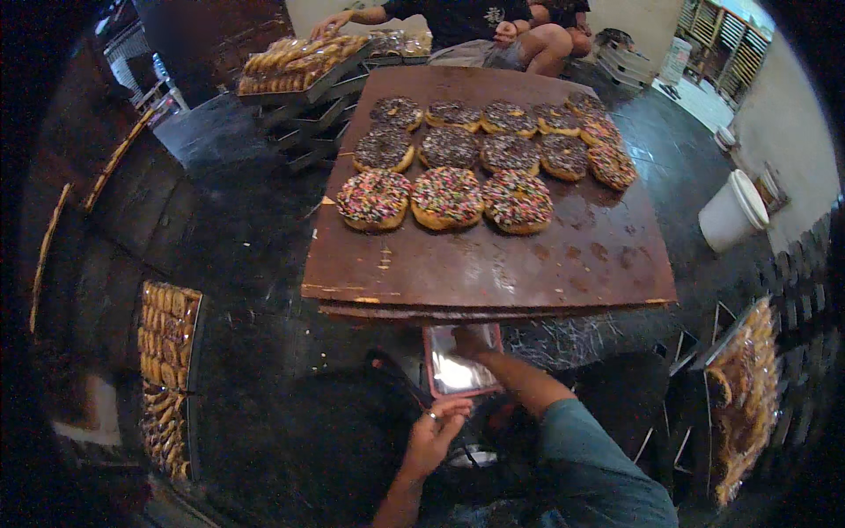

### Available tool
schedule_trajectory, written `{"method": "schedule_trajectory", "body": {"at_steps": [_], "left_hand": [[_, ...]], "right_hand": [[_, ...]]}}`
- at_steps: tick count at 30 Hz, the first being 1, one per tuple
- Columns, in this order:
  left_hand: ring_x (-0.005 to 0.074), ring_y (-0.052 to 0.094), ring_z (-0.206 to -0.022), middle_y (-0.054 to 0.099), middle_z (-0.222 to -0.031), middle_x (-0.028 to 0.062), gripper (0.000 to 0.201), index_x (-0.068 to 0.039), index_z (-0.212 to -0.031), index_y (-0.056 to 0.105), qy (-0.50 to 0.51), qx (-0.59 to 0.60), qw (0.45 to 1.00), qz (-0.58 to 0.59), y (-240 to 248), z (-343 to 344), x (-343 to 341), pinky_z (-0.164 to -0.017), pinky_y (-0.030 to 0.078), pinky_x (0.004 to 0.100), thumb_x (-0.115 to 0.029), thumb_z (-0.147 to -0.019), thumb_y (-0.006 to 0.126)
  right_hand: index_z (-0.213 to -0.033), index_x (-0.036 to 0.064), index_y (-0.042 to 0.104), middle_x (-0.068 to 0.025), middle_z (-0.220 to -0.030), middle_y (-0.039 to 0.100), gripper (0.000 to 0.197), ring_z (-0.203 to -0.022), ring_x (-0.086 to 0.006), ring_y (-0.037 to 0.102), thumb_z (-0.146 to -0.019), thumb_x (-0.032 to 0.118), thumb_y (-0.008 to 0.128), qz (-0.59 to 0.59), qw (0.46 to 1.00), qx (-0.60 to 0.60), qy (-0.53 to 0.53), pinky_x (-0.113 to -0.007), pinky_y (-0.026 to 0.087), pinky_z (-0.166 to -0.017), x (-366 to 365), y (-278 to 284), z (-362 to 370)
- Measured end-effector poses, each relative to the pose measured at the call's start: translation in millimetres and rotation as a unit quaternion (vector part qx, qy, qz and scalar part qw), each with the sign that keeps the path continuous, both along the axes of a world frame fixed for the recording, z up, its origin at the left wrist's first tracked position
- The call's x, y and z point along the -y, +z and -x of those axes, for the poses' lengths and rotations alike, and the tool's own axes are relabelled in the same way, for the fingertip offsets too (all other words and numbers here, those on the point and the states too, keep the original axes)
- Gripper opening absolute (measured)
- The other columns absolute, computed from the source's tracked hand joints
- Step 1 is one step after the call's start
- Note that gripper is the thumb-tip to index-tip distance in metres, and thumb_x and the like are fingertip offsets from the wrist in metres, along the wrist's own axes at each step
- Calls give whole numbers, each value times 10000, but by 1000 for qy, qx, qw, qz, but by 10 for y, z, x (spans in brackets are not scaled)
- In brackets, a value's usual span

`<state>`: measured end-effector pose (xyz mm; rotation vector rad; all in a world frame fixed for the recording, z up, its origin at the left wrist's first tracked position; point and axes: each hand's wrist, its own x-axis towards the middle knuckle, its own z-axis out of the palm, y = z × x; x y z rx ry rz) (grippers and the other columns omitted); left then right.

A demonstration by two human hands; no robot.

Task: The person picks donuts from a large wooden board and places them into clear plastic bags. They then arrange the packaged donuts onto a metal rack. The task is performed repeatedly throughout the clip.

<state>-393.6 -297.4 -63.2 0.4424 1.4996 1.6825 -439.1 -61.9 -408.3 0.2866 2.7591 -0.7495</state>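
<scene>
The packet point(465, 363), a rectangular item with a glossy clear surface and a pink-red border, is located below the near edge of the brown tabletop point(458, 268), in front of the person's body. A bright reflection covers part of its surface.

Left hand point(429, 440): positioned at the near edge of the packet, with a ring on 1 finger. The fingers extend toward the border; whether they grasp it or only rest against it cannot be determined.

Right hand point(476, 340): positioned over the far part of the packet, in shadow, with the forearm entering from the right in a teal sleeve point(590, 449). The state of its fingers cannot be determined.

Tabletop load: the front row consists of 3 doughnuts point(447, 198) with multicoloured sprinkles. Behind them, 2 rows of dark-topped doughnuts point(449, 147) extend toward the far edge. Doughnuts with orange-toned sprinkles point(612, 167) lie at the right end.

Surroundings: wrapped pastries are located at the left point(167, 334), at the right point(744, 396) and on a tray point(330, 81) at the far left corner. A white bucket point(731, 213) stands to the right. Beyond the tabletop are 2 other people; the hand of 1 co-worker point(331, 22) is at the far pastries.
</scene>
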Motion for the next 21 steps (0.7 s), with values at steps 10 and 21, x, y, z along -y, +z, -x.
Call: {"method": "schedule_trajectory", "body": {"at_steps": [10,21], "left_hand": [[169,521,-1050,560,-1115,86,263,-12,-1131,541,-31,-43,997,51,-200,-61,95,-939,388,306,-106,-887,521],[159,555,-1003,579,-1090,76,270,-28,-1131,553,-12,-64,994,84,-251,-119,89,-893,425,301,-122,-878,549]], "right_hand": [[-1310,63,366,-225,-1424,185,705,-1335,-422,97,-749,387,643,-49,990,122,49,-581,142,-1040,471,362,-32],[-1254,-5,413,-260,-1282,408,484,-1188,-391,388,-866,279,470,77,990,-65,-101,-458,289,-1005,688,367,206]]}}
